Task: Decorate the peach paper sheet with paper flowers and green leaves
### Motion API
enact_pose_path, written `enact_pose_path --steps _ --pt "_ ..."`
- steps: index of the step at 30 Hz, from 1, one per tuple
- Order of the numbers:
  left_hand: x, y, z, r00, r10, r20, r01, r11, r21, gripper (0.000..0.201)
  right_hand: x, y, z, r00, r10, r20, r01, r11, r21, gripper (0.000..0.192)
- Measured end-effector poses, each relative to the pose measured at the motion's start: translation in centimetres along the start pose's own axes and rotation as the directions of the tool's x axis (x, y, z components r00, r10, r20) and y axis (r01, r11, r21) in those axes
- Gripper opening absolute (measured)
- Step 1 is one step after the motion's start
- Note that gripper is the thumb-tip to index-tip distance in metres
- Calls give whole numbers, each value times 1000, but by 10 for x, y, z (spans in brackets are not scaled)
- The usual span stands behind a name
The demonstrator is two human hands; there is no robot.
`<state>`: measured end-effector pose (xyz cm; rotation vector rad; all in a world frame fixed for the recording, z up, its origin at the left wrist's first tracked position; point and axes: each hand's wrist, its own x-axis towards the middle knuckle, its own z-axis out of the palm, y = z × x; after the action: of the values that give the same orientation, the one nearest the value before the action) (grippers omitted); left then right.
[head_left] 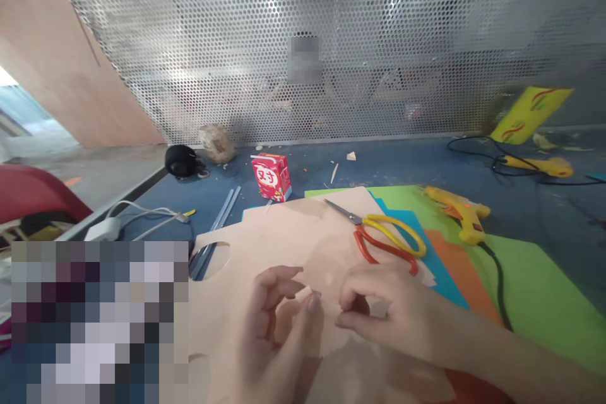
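A small pale strip of paper (303,293), looking curled, is pinched between the thumb and fingers of my left hand (277,334). Just to the right, my right hand (381,297) has its thumb and forefinger brought together; whatever may be between them is too small to make out. Both hands are over a large cream paper sheet (279,233) with rounded cut-outs along its left side. Scissors (356,219) with one yellow and one red handle lie on this sheet, beyond my right hand, blades partly apart.
Blue, orange and green sheets (534,284) stick out under the cream one. A yellow glue gun (457,211) lies on them, its cord running toward me. Behind are a red drink carton (271,177), glue sticks (225,211), white cables (156,209) and a perforated metal panel (350,6).
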<state>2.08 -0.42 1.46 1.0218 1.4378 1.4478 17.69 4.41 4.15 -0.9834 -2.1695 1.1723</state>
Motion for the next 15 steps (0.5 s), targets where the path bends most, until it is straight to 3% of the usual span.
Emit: enact_pose_path --steps 8,15 --pt "2 -1 -3 997 73 -8 -73 997 22 29 1 2 1 999 36 -31 -38 998 -59 12" --pt "3 -3 -2 997 67 -33 -66 997 31 27 2 2 0 999 32 -9 -32 997 -67 13"
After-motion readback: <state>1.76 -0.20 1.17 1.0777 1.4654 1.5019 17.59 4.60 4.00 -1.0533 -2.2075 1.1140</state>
